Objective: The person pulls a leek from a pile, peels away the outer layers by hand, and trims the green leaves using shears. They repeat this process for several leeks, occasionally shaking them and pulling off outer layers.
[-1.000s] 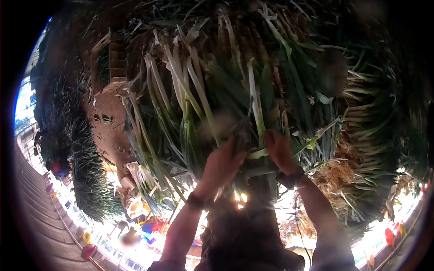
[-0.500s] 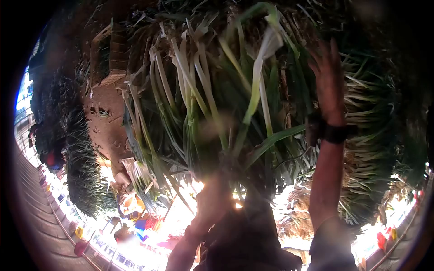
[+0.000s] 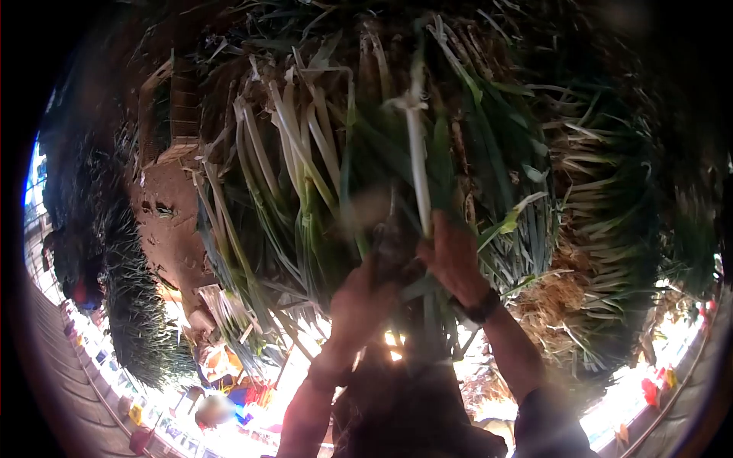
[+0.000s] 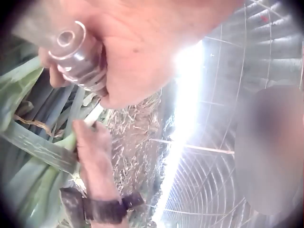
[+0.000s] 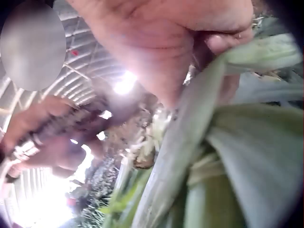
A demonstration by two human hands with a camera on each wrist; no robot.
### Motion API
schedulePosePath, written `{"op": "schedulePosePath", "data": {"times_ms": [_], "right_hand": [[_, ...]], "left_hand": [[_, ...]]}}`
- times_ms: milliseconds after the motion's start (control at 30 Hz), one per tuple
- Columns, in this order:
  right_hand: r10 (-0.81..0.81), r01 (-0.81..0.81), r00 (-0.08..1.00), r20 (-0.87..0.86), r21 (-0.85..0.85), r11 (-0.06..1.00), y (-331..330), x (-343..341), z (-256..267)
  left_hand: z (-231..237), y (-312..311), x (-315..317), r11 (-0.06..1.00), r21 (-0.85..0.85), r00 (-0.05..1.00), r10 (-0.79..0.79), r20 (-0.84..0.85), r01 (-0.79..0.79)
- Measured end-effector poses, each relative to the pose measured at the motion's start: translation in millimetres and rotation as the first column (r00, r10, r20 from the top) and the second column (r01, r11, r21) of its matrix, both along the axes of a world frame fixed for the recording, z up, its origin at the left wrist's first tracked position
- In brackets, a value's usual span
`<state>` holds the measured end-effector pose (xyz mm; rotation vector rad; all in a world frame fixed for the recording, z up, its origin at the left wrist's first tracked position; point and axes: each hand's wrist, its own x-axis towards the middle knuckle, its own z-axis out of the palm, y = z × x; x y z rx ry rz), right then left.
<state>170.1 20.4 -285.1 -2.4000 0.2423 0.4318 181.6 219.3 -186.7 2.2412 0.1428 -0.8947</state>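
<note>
My right hand (image 3: 456, 263) grips a leek (image 3: 418, 164) around its upper shaft, the white length pointing away from me in the head view. The right wrist view shows the thumb and curled fingers closed on this leek (image 5: 183, 147), whose broad leaves fold past the palm. Just to the left, my left hand (image 3: 359, 305) holds a metal cylindrical tool (image 4: 78, 59) with a round hole in its end. Its fingers wrap the tool's body in the left wrist view. Both hands are close together in front of my body.
Loose leeks (image 3: 294, 145) lie heaped ahead. A row of leeks (image 3: 599, 198) with pale shafts is stacked on the right. Back left stands a slatted crate (image 3: 183, 114) near bare brown ground (image 3: 164, 229). More greens (image 3: 137, 305) line the far left.
My right hand reached far right with fingers extended half a second ago, while a leek blurred past in the middle. Now it is back near the left hand, gripping a leek.
</note>
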Motion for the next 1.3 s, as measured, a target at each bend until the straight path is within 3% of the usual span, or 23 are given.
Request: {"op": "schedulePosePath", "data": {"times_ms": [67, 100, 133, 167, 200, 267, 300, 333, 367, 400, 533, 567, 633, 667, 700, 733, 800, 867, 900, 967, 1167, 1233, 1300], "right_hand": [[0.006, -0.008, 1.0, 0.012, 0.133, 0.991, 16.0, 2.0, 56.6], [-0.005, 0.004, 1.0, 0.01, 0.129, 0.992, 27.2, -6.6, 59.4], [0.155, -0.156, 0.972, 0.175, -0.009, 0.988, 38.9, -16.9, 60.6], [0.329, -0.289, 0.893, 0.307, -0.168, 0.942, 51.2, -19.2, 63.1], [0.322, -0.283, 0.897, 0.302, -0.167, 0.944, 67.6, -15.5, 63.9], [0.049, -0.025, 0.996, -0.075, 0.293, 0.956, 97.1, -0.6, 68.1], [0.039, -0.014, 0.996, -0.079, 0.288, 0.958, 102.3, -0.2, 66.0], [0.181, -0.154, 0.972, -0.149, 0.174, 0.973, 106.8, -4.0, 62.2], [0.307, -0.298, 0.921, -0.24, 0.073, 0.952, 108.3, -12.1, 58.3], [0.309, -0.298, 0.931, -0.195, 0.08, 0.951, 105.0, -26.7, 50.0], [0.07, -0.05, 0.997, -0.043, 0.346, 0.937, 75.7, -127.7, 44.5], [0.005, 0.021, 0.998, -0.06, 0.416, 0.909, 64.2, -156.9, 42.7], [-0.137, 0.175, 0.985, -0.108, 0.601, 0.78, 23.0, -215.4, 20.9], [-0.213, 0.248, 0.966, -0.144, 0.742, 0.622, -13.1, -244.7, -4.3], [-0.282, 0.253, 0.954, -0.101, 0.774, 0.58, -44.3, -263.4, -32.2], [0.012, -0.001, 0.998, -0.064, 0.167, 0.986, -83.5, -244.1, -35.1], [-0.464, 0.432, 0.861, -0.207, -0.182, 0.883, -85.6, -175.8, -59.9], [-0.359, 0.365, 0.93, 0.077, -0.309, 0.878, -84.4, -153.2, -102.8], [-0.368, 0.374, 0.927, 0.078, -0.297, 0.879, -81.1, -139.7, -121.1], [-0.186, 0.325, 0.937, 0.295, -0.545, 0.773, -73.6, -124.0, -147.2], [-0.129, 0.235, 0.968, 0.217, -0.587, 0.774, -66.5, -136.2, -159.0], [-0.014, 0.154, 0.975, 0.221, -0.628, 0.763, -87.6, -151.8, -135.3], [0.185, 0.045, 0.957, 0.222, -0.748, 0.663, -114.6, -172.4, -101.1]], "left_hand": [[23.2, 12.7, 14.7, 0.978, -0.17, 0.955, 0.069, -0.288, -0.121], [23.8, 24.5, 2.8, 0.969, -0.177, 0.982, 0.152, -0.111, -0.17], [24.9, 37.4, -10.3, 0.957, -0.193, 0.971, 0.231, 0.064, -0.215], [31.6, 45.7, -6.0, 0.939, -0.139, 0.945, 0.325, 0.046, -0.316], [38.5, 54.0, -1.9, 0.907, -0.08, 0.908, 0.417, 0.034, -0.413], [39.9, 69.0, -1.8, 0.934, -0.032, 0.873, 0.345, 0.345, -0.356], [38.7, 75.2, -3.9, 0.927, -0.077, 0.871, 0.371, 0.324, -0.366], [39.6, 69.8, -3.4, 0.93, -0.079, 0.876, 0.365, 0.316, -0.359], [44.0, 61.4, -3.7, 0.96, -0.077, 0.899, 0.279, 0.338, -0.269], [46.8, 52.3, -4.9, 0.982, -0.075, 0.915, 0.189, 0.358, -0.173], [39.0, 22.1, -23.9, 0.984, -0.15, 0.973, 0.123, 0.195, -0.095], [43.5, 11.2, -23.9, 0.997, -0.069, 0.986, 0.043, 0.16, -0.033], [42.0, 0.9, -30.3, 0.997, -0.057, 0.987, -0.048, 0.152, 0.057], [46.9, -7.2, -29.7, 0.995, -0.065, 0.99, -0.07, 0.125, 0.079], [43.8, -8.3, -34.4, 0.994, -0.062, 0.989, -0.084, 0.122, 0.092], [36.8, -10.3, -40.9, 0.988, -0.085, 0.981, -0.115, 0.156, 0.129], [31.3, -15.7, -47.5, 0.98, -0.101, 0.969, -0.148, 0.199, 0.171], [29.6, -19.0, -53.5, 0.962, -0.07, 0.949, -0.245, 0.198, 0.263], [27.2, -21.3, -57.3, 0.961, -0.057, 0.946, -0.255, 0.2, 0.272], [22.7, -27.5, -66.3, 0.952, -0.06, 0.936, -0.283, 0.209, 0.301], [27.6, -43.5, -76.2, 0.885, -0.096, 0.852, -0.402, 0.336, 0.456], [32.4, -42.8, -80.0, 0.898, -0.106, 0.876, -0.382, 0.295, 0.428], [35.2, -39.7, -82.5, 0.906, -0.115, 0.881, -0.358, 0.311, 0.409]]}}
